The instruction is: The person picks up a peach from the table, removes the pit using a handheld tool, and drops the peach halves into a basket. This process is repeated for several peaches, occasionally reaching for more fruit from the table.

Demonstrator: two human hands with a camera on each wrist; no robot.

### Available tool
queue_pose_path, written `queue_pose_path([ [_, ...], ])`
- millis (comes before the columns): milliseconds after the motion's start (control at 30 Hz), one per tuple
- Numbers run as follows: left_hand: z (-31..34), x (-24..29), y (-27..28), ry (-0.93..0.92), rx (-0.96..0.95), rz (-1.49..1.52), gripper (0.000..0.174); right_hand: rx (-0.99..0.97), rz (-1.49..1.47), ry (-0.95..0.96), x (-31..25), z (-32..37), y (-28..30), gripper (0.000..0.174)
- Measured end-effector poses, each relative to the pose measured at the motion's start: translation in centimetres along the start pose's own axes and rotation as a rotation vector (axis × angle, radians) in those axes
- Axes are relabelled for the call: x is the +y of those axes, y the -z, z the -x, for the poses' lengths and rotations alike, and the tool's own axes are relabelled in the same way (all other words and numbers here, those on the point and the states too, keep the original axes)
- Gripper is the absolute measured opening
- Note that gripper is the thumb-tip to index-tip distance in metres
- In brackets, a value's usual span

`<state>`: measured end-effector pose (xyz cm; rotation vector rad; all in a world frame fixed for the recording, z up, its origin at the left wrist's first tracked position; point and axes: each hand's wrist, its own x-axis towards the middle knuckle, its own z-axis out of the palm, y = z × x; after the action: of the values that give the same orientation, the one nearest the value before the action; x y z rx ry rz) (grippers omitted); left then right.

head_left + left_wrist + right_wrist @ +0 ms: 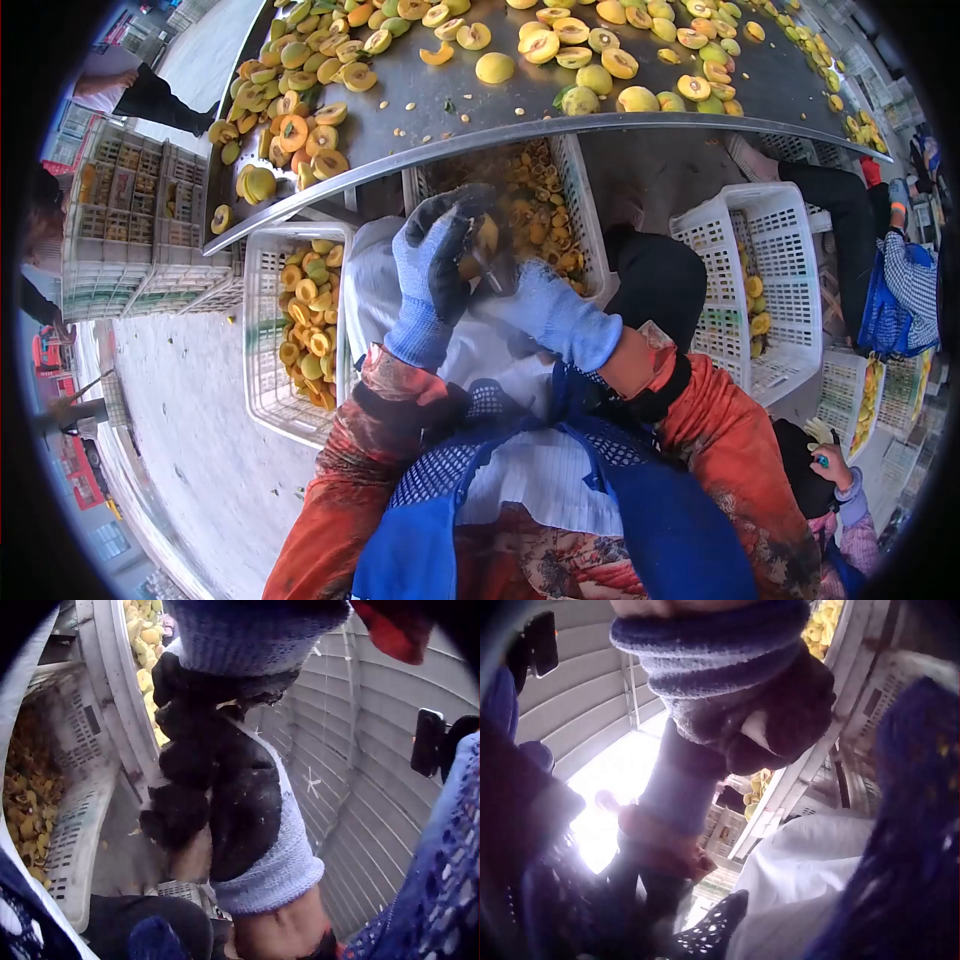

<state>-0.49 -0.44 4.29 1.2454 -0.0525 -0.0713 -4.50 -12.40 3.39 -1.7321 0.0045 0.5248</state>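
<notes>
In the head view my left hand (432, 275), in a blue knit glove with a dark palm, grips a yellow stone fruit (487, 235) with its fingers curled round it. My right hand (560, 312), gloved the same way, is close beside it, holding a small knife whose metal blade (492, 281) points toward the fruit; the handle is hidden in the fist. Both hands are over my lap, in front of a crate (588, 215) of cut pieces. In the wrist views the curled dark glove fingers (184, 765) hide the fruit and the knife.
A metal table (450, 95) bearing many whole and halved yellow fruits stands ahead. White crates (262, 385) holding fruit are at left and right (790, 290). Stacked crates (115, 215) stand farther left. Other people, including one with a patterned sleeve (860, 540), are around.
</notes>
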Motion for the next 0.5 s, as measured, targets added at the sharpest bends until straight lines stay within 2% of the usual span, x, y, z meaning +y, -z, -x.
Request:
queue_pose_path([
  [33,0.0,0.2,0.2,-0.027,-0.031,-0.029,0.022,-0.092,-0.108,-0.119,-0.9,0.4,0.5,0.020],
  [67,-0.4,-0.2,0.4,0.069,-0.007,0.010,0.022,-0.184,-0.219,-0.239,-1.9,0.8,1.3,0.019],
  [100,-0.5,-0.5,0.4,0.044,0.002,-0.127,0.022,-0.277,-0.330,-0.360,-2.4,0.9,1.6,0.019],
  [200,-0.6,-0.7,0.0,-0.044,0.016,-0.493,0.024,-0.218,-0.340,-0.386,-0.8,-0.1,0.7,0.018],
  [300,-0.8,-0.4,-0.3,0.083,0.100,-0.386,0.025,-0.096,-0.105,-0.286,-1.2,-0.2,0.0,0.017],
  [400,-0.3,-1.2,0.3,0.053,0.024,-0.261,0.028,-0.236,-0.008,-0.257,-0.9,0.0,1.7,0.016],
  [500,0.5,-0.3,0.2,-0.036,-0.076,-0.338,0.030,-0.364,-0.392,-0.353,-2.1,1.7,2.8,0.015],
])
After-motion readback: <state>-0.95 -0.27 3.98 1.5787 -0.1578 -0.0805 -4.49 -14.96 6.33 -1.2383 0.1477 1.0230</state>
